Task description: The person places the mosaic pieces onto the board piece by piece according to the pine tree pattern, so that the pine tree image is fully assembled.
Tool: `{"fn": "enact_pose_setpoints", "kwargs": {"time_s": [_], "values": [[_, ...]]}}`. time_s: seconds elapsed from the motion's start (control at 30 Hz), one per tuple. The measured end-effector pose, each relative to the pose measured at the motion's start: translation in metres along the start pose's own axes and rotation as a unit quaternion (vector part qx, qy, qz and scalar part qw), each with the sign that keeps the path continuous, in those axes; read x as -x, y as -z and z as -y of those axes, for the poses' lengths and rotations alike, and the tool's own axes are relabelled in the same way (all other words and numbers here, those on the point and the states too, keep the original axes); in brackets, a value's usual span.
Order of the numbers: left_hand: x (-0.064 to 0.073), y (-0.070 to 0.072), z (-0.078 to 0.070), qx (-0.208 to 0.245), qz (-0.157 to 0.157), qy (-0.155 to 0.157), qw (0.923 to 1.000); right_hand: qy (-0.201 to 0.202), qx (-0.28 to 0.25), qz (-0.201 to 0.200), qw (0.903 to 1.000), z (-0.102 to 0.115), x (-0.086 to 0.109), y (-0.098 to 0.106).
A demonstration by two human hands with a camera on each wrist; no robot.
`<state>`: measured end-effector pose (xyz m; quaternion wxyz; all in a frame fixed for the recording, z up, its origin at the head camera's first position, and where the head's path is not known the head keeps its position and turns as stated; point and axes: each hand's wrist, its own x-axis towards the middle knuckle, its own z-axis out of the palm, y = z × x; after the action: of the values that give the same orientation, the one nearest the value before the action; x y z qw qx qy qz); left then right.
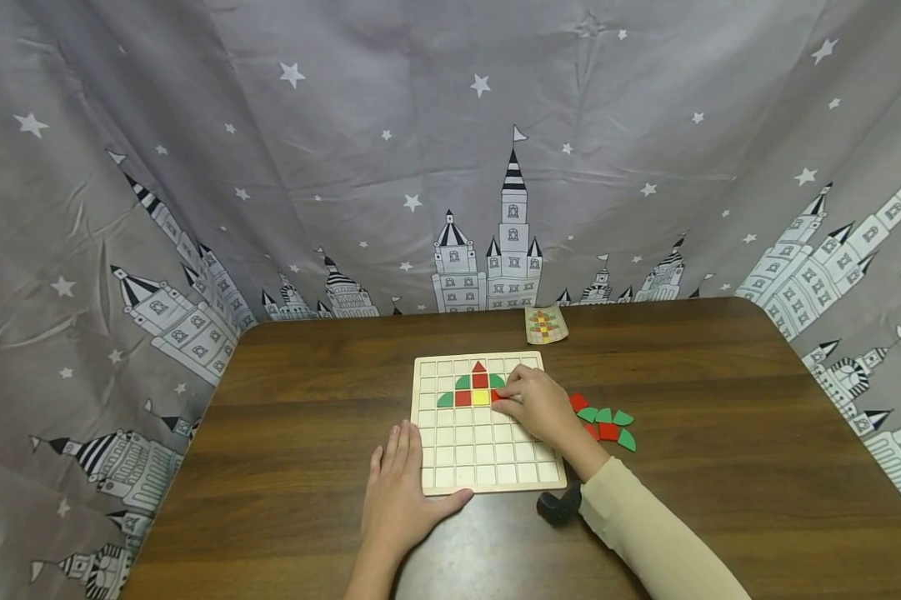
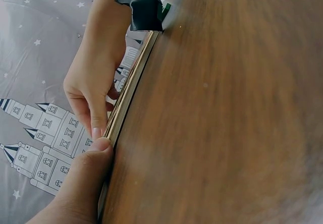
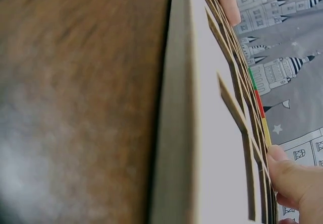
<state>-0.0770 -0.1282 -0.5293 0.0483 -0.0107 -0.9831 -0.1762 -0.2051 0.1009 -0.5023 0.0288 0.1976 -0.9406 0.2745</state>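
Red, partly hidden tile [image 1: 497,396] sits pinched in the fingers of a person's right hand [image 1: 543,408], beside a yellow square tile [image 1: 481,397] on a pale wooden grid board [image 1: 484,455]; the left hand [image 1: 401,500], fingers straight, touches the board's near-left corner. Loose red and green tiles [image 1: 608,432] lie rightward.
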Motion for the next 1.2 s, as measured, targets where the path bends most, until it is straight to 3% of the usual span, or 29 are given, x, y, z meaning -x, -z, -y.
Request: {"fn": "enact_pose_setpoints", "kwargs": {"time_s": [0.87,1.2], "values": [[-0.0006,0.0011,-0.0012,-0.003,0.005,0.001,1.0,-0.029,-0.059,-0.009,0.9978,0.0006,0.0009,-0.0016],[-0.0005,0.001,-0.0013,-0.001,0.002,0.001,1.0,-0.007,-0.05,-0.008,0.9987,0.0018,0.0076,0.003]]}}
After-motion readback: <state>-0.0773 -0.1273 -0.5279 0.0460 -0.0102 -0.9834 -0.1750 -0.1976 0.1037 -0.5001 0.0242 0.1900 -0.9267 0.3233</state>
